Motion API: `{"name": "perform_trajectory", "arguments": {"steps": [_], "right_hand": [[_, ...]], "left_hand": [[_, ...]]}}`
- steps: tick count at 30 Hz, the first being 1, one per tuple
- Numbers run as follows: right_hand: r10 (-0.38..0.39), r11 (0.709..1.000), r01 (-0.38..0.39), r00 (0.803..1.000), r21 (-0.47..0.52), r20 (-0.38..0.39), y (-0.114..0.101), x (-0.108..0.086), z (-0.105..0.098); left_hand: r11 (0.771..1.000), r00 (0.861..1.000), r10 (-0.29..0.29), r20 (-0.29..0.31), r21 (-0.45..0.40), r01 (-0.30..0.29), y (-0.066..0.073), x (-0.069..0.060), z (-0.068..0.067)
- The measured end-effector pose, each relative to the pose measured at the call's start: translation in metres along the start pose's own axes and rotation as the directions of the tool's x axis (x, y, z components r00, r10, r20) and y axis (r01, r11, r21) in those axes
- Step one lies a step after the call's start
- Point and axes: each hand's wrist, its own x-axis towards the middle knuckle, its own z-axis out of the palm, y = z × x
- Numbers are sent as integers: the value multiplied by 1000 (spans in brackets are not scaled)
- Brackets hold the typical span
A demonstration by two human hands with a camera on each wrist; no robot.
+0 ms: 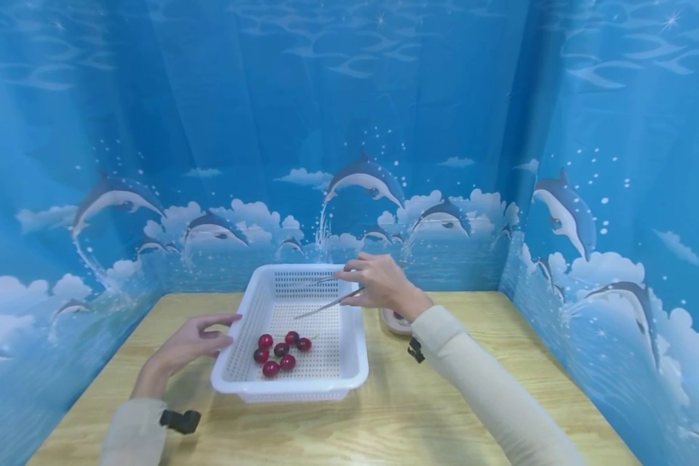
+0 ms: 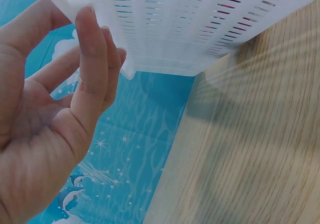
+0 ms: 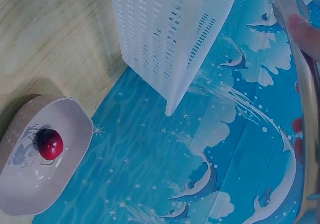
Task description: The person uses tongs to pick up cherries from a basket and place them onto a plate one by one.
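Observation:
A white plastic basket (image 1: 291, 387) with slotted walls stands on the table, and several dark red cherries (image 1: 270, 369) lie in its near half. At its left rim, my left hand (image 1: 195, 336) holds the edge with thumb and fingers. My right hand (image 1: 380, 283) grips metal tongs (image 1: 329, 306) above the basket's right side. The tongs' arms are spread, with nothing between their tips. To the right of the basket, partly hidden by my right wrist in the head view, is a small pale bowl (image 3: 75, 121). One cherry (image 3: 50, 144) shows inside it.
The light wood table (image 1: 443, 414) carries the basket and bowl. Blue curtains (image 1: 256, 129) printed with dolphins and clouds surround its back and sides. Each wrist wears a black strap mount (image 1: 180, 421).

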Motion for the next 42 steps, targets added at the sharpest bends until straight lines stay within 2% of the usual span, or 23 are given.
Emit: {"name": "perform_trajectory", "arguments": {"steps": [8, 21, 31, 42], "right_hand": [[-37, 999, 40, 995, -31, 92, -4, 13, -3], [-114, 992, 123, 966, -27, 234, -12, 39, -2], [-132, 981, 176, 907, -76, 399, -21, 54, 4], [-129, 981, 183, 855, -60, 502, -31, 58, 12]], "left_hand": [[1000, 1000, 10, 11, -9, -10, -2, 0, -1], [999, 998, 49, 33, -12, -48, -4, 0, -2], [999, 999, 40, 29, -13, -40, -3, -1, -2], [999, 999, 30, 27, -17, -30, -4, 0, -2]]}}
